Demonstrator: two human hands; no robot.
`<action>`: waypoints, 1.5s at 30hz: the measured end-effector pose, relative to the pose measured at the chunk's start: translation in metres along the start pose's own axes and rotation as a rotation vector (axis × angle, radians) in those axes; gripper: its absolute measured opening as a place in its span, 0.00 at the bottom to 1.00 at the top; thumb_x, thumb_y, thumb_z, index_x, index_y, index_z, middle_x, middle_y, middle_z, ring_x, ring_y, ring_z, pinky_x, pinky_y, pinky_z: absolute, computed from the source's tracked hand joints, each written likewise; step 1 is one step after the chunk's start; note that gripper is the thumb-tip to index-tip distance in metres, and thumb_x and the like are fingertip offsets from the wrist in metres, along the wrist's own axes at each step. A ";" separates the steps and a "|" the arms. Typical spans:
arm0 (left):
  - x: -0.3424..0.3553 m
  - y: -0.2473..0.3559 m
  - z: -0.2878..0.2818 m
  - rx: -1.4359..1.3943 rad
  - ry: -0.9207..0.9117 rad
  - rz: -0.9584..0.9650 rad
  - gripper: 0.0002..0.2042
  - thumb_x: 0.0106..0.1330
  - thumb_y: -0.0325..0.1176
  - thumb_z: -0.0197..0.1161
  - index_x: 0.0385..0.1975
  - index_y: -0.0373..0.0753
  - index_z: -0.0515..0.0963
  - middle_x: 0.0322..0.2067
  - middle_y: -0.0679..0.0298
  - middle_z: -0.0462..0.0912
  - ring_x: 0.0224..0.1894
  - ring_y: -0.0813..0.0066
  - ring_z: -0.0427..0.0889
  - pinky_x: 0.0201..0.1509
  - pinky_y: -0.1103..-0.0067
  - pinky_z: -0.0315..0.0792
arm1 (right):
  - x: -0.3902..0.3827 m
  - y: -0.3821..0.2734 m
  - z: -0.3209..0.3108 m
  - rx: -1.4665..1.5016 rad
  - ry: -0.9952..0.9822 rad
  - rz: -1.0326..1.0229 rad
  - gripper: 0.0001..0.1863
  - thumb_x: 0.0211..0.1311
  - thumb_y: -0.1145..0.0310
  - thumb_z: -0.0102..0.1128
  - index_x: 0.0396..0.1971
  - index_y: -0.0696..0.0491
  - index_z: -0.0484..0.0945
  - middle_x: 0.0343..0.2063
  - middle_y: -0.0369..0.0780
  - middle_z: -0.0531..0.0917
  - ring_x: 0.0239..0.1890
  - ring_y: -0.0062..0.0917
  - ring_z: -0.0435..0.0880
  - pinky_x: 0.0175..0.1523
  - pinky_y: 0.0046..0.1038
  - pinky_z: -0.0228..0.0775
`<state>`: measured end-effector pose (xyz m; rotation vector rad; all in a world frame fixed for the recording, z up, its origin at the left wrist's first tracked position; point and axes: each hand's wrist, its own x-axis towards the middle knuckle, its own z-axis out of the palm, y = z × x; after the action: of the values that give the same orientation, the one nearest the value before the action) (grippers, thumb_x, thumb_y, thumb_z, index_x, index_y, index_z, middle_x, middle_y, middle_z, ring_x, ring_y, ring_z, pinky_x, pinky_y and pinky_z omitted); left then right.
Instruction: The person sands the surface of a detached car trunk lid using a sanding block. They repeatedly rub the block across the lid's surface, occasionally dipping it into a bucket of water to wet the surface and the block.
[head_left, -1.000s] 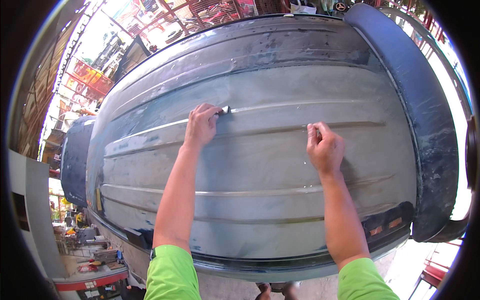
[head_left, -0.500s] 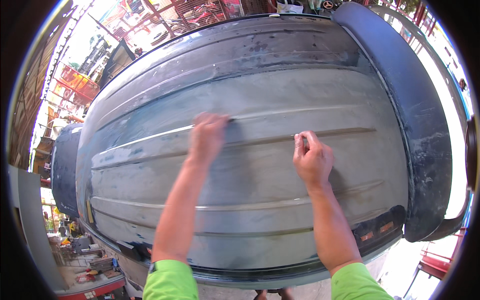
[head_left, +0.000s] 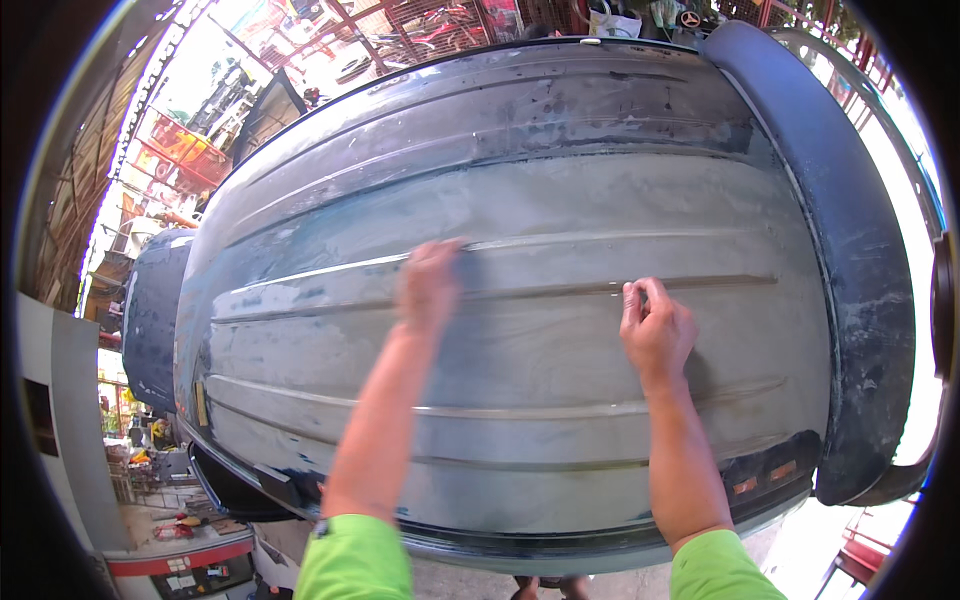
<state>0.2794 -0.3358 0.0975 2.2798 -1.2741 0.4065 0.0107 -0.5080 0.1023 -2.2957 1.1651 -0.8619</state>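
Observation:
A broad vehicle roof panel (head_left: 600,345) lies under both hands, dull grey-green with long raised ribs and darker patches. My left hand (head_left: 430,285) rests on an upper rib left of the middle, fingers curled down and somewhat blurred. Whatever it may hold is hidden under the fingers. Farther right, my right hand (head_left: 658,325) is closed in a pinch, thumb against fingers, over a lower rib. I cannot make out what is between those fingertips. Both forearms come out of bright green sleeves.
A dark curved panel (head_left: 850,250) borders the roof on the right. Another dark panel (head_left: 155,320) juts out at the left. A red-edged bench (head_left: 180,553) with tools stands lower left. Orange and red equipment (head_left: 185,150) and wire racks fill the background.
The whole view has shifted, so the roof sits a little farther right and lower. Against the roof, my left hand has slid slightly left along the rib; my right hand keeps nearly the same place.

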 end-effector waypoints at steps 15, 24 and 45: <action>-0.001 -0.020 -0.020 0.039 -0.087 -0.149 0.11 0.67 0.24 0.59 0.43 0.38 0.86 0.35 0.53 0.87 0.42 0.51 0.86 0.48 0.61 0.79 | 0.004 0.000 -0.003 -0.018 -0.030 0.093 0.13 0.72 0.52 0.64 0.40 0.46 0.79 0.16 0.38 0.81 0.22 0.41 0.84 0.27 0.43 0.71; 0.029 0.132 0.089 -0.275 -0.010 0.118 0.14 0.62 0.22 0.58 0.45 0.40 0.86 0.39 0.55 0.87 0.45 0.52 0.85 0.50 0.62 0.80 | 0.004 -0.002 -0.002 -0.046 -0.030 0.091 0.16 0.74 0.48 0.62 0.41 0.46 0.79 0.17 0.38 0.81 0.22 0.42 0.83 0.27 0.42 0.71; 0.007 -0.008 -0.028 0.066 -0.131 -0.067 0.12 0.66 0.23 0.60 0.45 0.40 0.87 0.37 0.54 0.88 0.42 0.54 0.88 0.45 0.62 0.81 | 0.005 0.001 -0.004 -0.006 -0.019 0.085 0.16 0.74 0.48 0.62 0.41 0.47 0.79 0.15 0.39 0.80 0.20 0.43 0.83 0.26 0.42 0.70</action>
<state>0.2896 -0.3216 0.1223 2.4324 -1.2602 0.2838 0.0093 -0.5130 0.1057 -2.2370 1.2491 -0.8040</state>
